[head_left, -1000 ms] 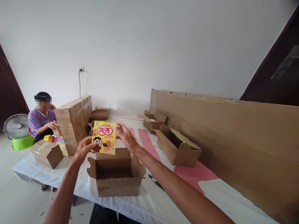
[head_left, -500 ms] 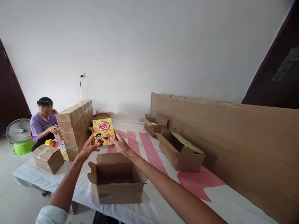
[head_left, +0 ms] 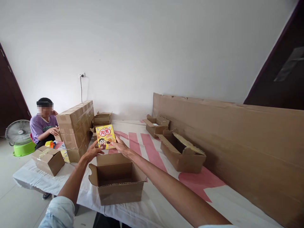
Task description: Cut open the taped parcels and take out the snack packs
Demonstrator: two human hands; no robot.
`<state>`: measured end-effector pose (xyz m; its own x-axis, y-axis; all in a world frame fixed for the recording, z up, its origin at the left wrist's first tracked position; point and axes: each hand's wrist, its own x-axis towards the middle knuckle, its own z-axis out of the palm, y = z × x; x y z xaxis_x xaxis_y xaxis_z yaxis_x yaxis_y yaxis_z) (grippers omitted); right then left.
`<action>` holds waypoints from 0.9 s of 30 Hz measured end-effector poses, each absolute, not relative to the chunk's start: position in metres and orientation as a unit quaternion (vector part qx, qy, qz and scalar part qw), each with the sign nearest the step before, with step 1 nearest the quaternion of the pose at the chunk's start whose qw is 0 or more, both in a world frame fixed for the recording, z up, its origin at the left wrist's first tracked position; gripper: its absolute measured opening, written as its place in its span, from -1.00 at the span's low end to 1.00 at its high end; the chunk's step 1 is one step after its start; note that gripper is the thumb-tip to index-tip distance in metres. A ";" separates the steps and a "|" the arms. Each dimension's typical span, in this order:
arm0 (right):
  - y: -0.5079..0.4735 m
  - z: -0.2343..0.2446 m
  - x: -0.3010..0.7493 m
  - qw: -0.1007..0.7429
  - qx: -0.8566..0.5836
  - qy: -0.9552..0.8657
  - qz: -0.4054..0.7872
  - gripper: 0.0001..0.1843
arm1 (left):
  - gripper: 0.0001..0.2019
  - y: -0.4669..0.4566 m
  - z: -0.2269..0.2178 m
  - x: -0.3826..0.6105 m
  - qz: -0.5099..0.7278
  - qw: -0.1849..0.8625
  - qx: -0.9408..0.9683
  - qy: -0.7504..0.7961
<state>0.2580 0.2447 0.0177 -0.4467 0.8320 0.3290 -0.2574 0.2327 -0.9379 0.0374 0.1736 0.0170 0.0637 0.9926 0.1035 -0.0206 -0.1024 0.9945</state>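
Note:
Between my two hands is a yellow snack box (head_left: 105, 135) with a red-and-white label and a cartoon child on its front. My left hand (head_left: 92, 152) grips its lower left edge, thumb on the front. Its lower right side is pinched by my right hand (head_left: 121, 146). Just below and nearer to me, an open cardboard box (head_left: 121, 193) stands on the cloth-covered table (head_left: 152, 215). Its flaps are folded outward, and no contents show in the part of its inside that I see.
A stack of taped cartons (head_left: 73, 126) and a closed carton (head_left: 48, 160) stand at the left. Two open cartons (head_left: 181, 155) (head_left: 156, 125) are at the right, before a long cardboard panel (head_left: 225, 133). A person (head_left: 44, 126) sits beyond the stack, near a fan (head_left: 20, 133).
Both hands have lowered the snack box slightly, and its top now leans a little away. The view has shifted a little.

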 end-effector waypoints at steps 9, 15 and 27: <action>0.243 0.018 0.257 0.471 -0.226 -0.618 0.588 -0.31 | -0.05 0.175 0.013 0.036 0.522 0.495 0.535 0.443; 0.237 0.024 0.260 0.477 -0.217 -0.619 0.585 -0.39 | -0.06 0.175 0.017 0.036 0.519 0.491 0.531 0.455; 0.227 0.037 0.267 0.487 -0.219 -0.641 0.552 -0.27 | -0.02 0.155 0.051 0.052 0.524 0.457 0.557 0.455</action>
